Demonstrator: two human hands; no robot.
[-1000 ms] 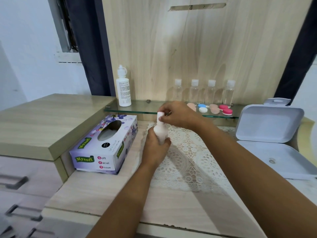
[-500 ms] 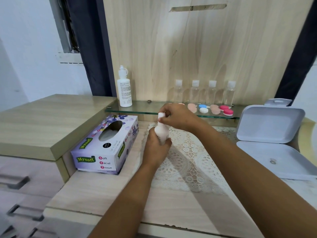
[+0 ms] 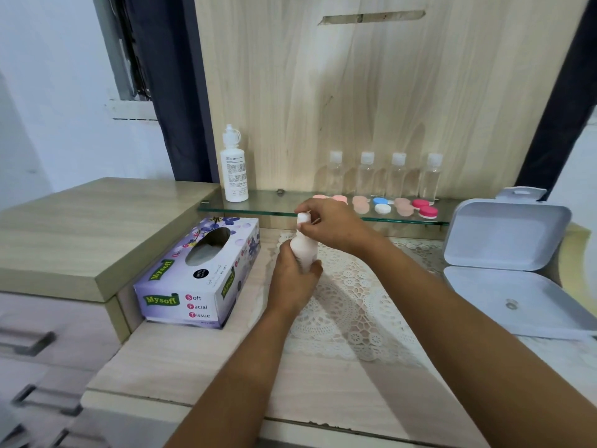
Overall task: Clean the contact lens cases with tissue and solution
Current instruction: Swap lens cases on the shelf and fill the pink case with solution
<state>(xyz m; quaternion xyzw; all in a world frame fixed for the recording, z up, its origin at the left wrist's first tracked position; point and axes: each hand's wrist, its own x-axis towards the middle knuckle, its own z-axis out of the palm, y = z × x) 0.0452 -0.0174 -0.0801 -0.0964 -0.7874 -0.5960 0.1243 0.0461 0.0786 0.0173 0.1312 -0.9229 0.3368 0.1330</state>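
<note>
— What are the hands doing?

— The left hand is wrapped round the body of a small white bottle, smooth, rounded plastic, held upright over the lace mat. The hand hides its base. The right hand pinches the bottle's narrow cap between thumb and fingertips.

— And the lens cases?

— The contact lens cases lie in a row on the glass shelf behind the hands. They are round, lidded pairs: several pale peach, one blue and white, one deep pink. Neither hand touches them.

— What else is on that shelf?

— Four clear bottles with white caps stand against the wood-grain back panel. A taller opaque solution bottle with a printed label stands at the left end.

— Tissue?

— A cardboard tissue box, lilac with flowers and an oval opening, lies on the pale worktop left of the mat. To the right, a matt white hinged plastic box lies open with its lid upright.
</note>
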